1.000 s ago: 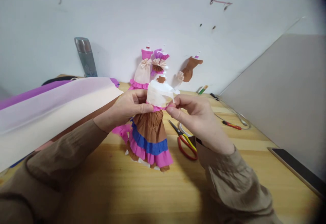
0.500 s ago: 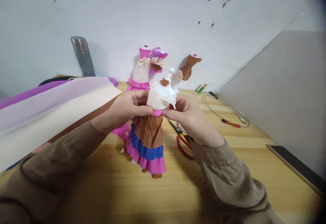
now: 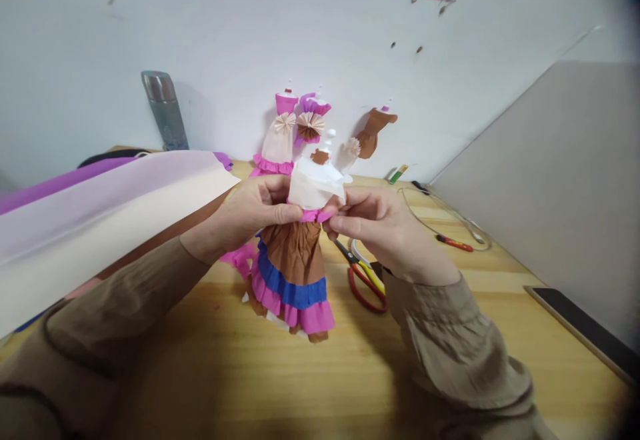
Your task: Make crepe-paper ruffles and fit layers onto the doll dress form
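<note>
A small white mannequin wears a cream top and a tiered crepe paper skirt in brown, blue and pink. Round its waist runs a pink paper strip. My left hand pinches the waist from the left, thumb lying over the strip. On the other side my right hand has the strip's end between thumb and fingertips. Behind my right wrist lie red-handled scissors, blades towards the skirt. A yellow handle shows beside them.
Several dressed mannequins, one in a brown dress, stand by the wall. Rolled paper sheets lie at left near a grey bottle. A thin cable, a red-handled tool and a phone lie at right.
My right hand has shifted slightly right, drawing the pink strip's end out from the waist. The mannequin has tilted a little, its skirt hem swinging right. My left hand keeps its pinch.
</note>
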A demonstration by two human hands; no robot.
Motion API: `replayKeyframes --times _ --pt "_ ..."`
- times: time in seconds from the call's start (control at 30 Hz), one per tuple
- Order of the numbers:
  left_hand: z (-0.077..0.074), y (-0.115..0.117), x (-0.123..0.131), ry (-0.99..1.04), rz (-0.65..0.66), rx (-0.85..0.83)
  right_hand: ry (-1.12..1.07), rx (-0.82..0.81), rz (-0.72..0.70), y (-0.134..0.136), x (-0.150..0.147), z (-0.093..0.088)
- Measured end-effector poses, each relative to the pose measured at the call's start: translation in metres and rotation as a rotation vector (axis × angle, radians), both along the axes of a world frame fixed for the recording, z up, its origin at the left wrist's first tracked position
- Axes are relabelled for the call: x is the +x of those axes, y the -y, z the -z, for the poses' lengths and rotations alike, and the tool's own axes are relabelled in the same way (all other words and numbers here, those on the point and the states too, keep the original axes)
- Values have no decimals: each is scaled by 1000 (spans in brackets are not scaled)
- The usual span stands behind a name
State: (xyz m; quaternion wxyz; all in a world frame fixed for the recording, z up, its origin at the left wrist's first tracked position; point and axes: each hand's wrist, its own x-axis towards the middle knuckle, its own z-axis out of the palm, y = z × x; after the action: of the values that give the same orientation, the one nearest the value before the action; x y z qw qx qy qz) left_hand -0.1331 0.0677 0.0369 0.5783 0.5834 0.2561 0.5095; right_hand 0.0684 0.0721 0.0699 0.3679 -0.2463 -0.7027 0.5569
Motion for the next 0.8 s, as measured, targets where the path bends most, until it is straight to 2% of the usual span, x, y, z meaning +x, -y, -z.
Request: replayKeyframes --times 0.27,0.43,0.6,0.8 --pt "2 1 1 -23 34 57 -28 40 103 1 -10 7" --pt "0 5 3 -41 44 54 -62 13 31 -2 -12 10" --pt "1 4 4 -34 14 69 -53 11 44 -7 -13 13" --pt "4 0 2 -30 1 59 -36 -22 -8 -13 -5 14"
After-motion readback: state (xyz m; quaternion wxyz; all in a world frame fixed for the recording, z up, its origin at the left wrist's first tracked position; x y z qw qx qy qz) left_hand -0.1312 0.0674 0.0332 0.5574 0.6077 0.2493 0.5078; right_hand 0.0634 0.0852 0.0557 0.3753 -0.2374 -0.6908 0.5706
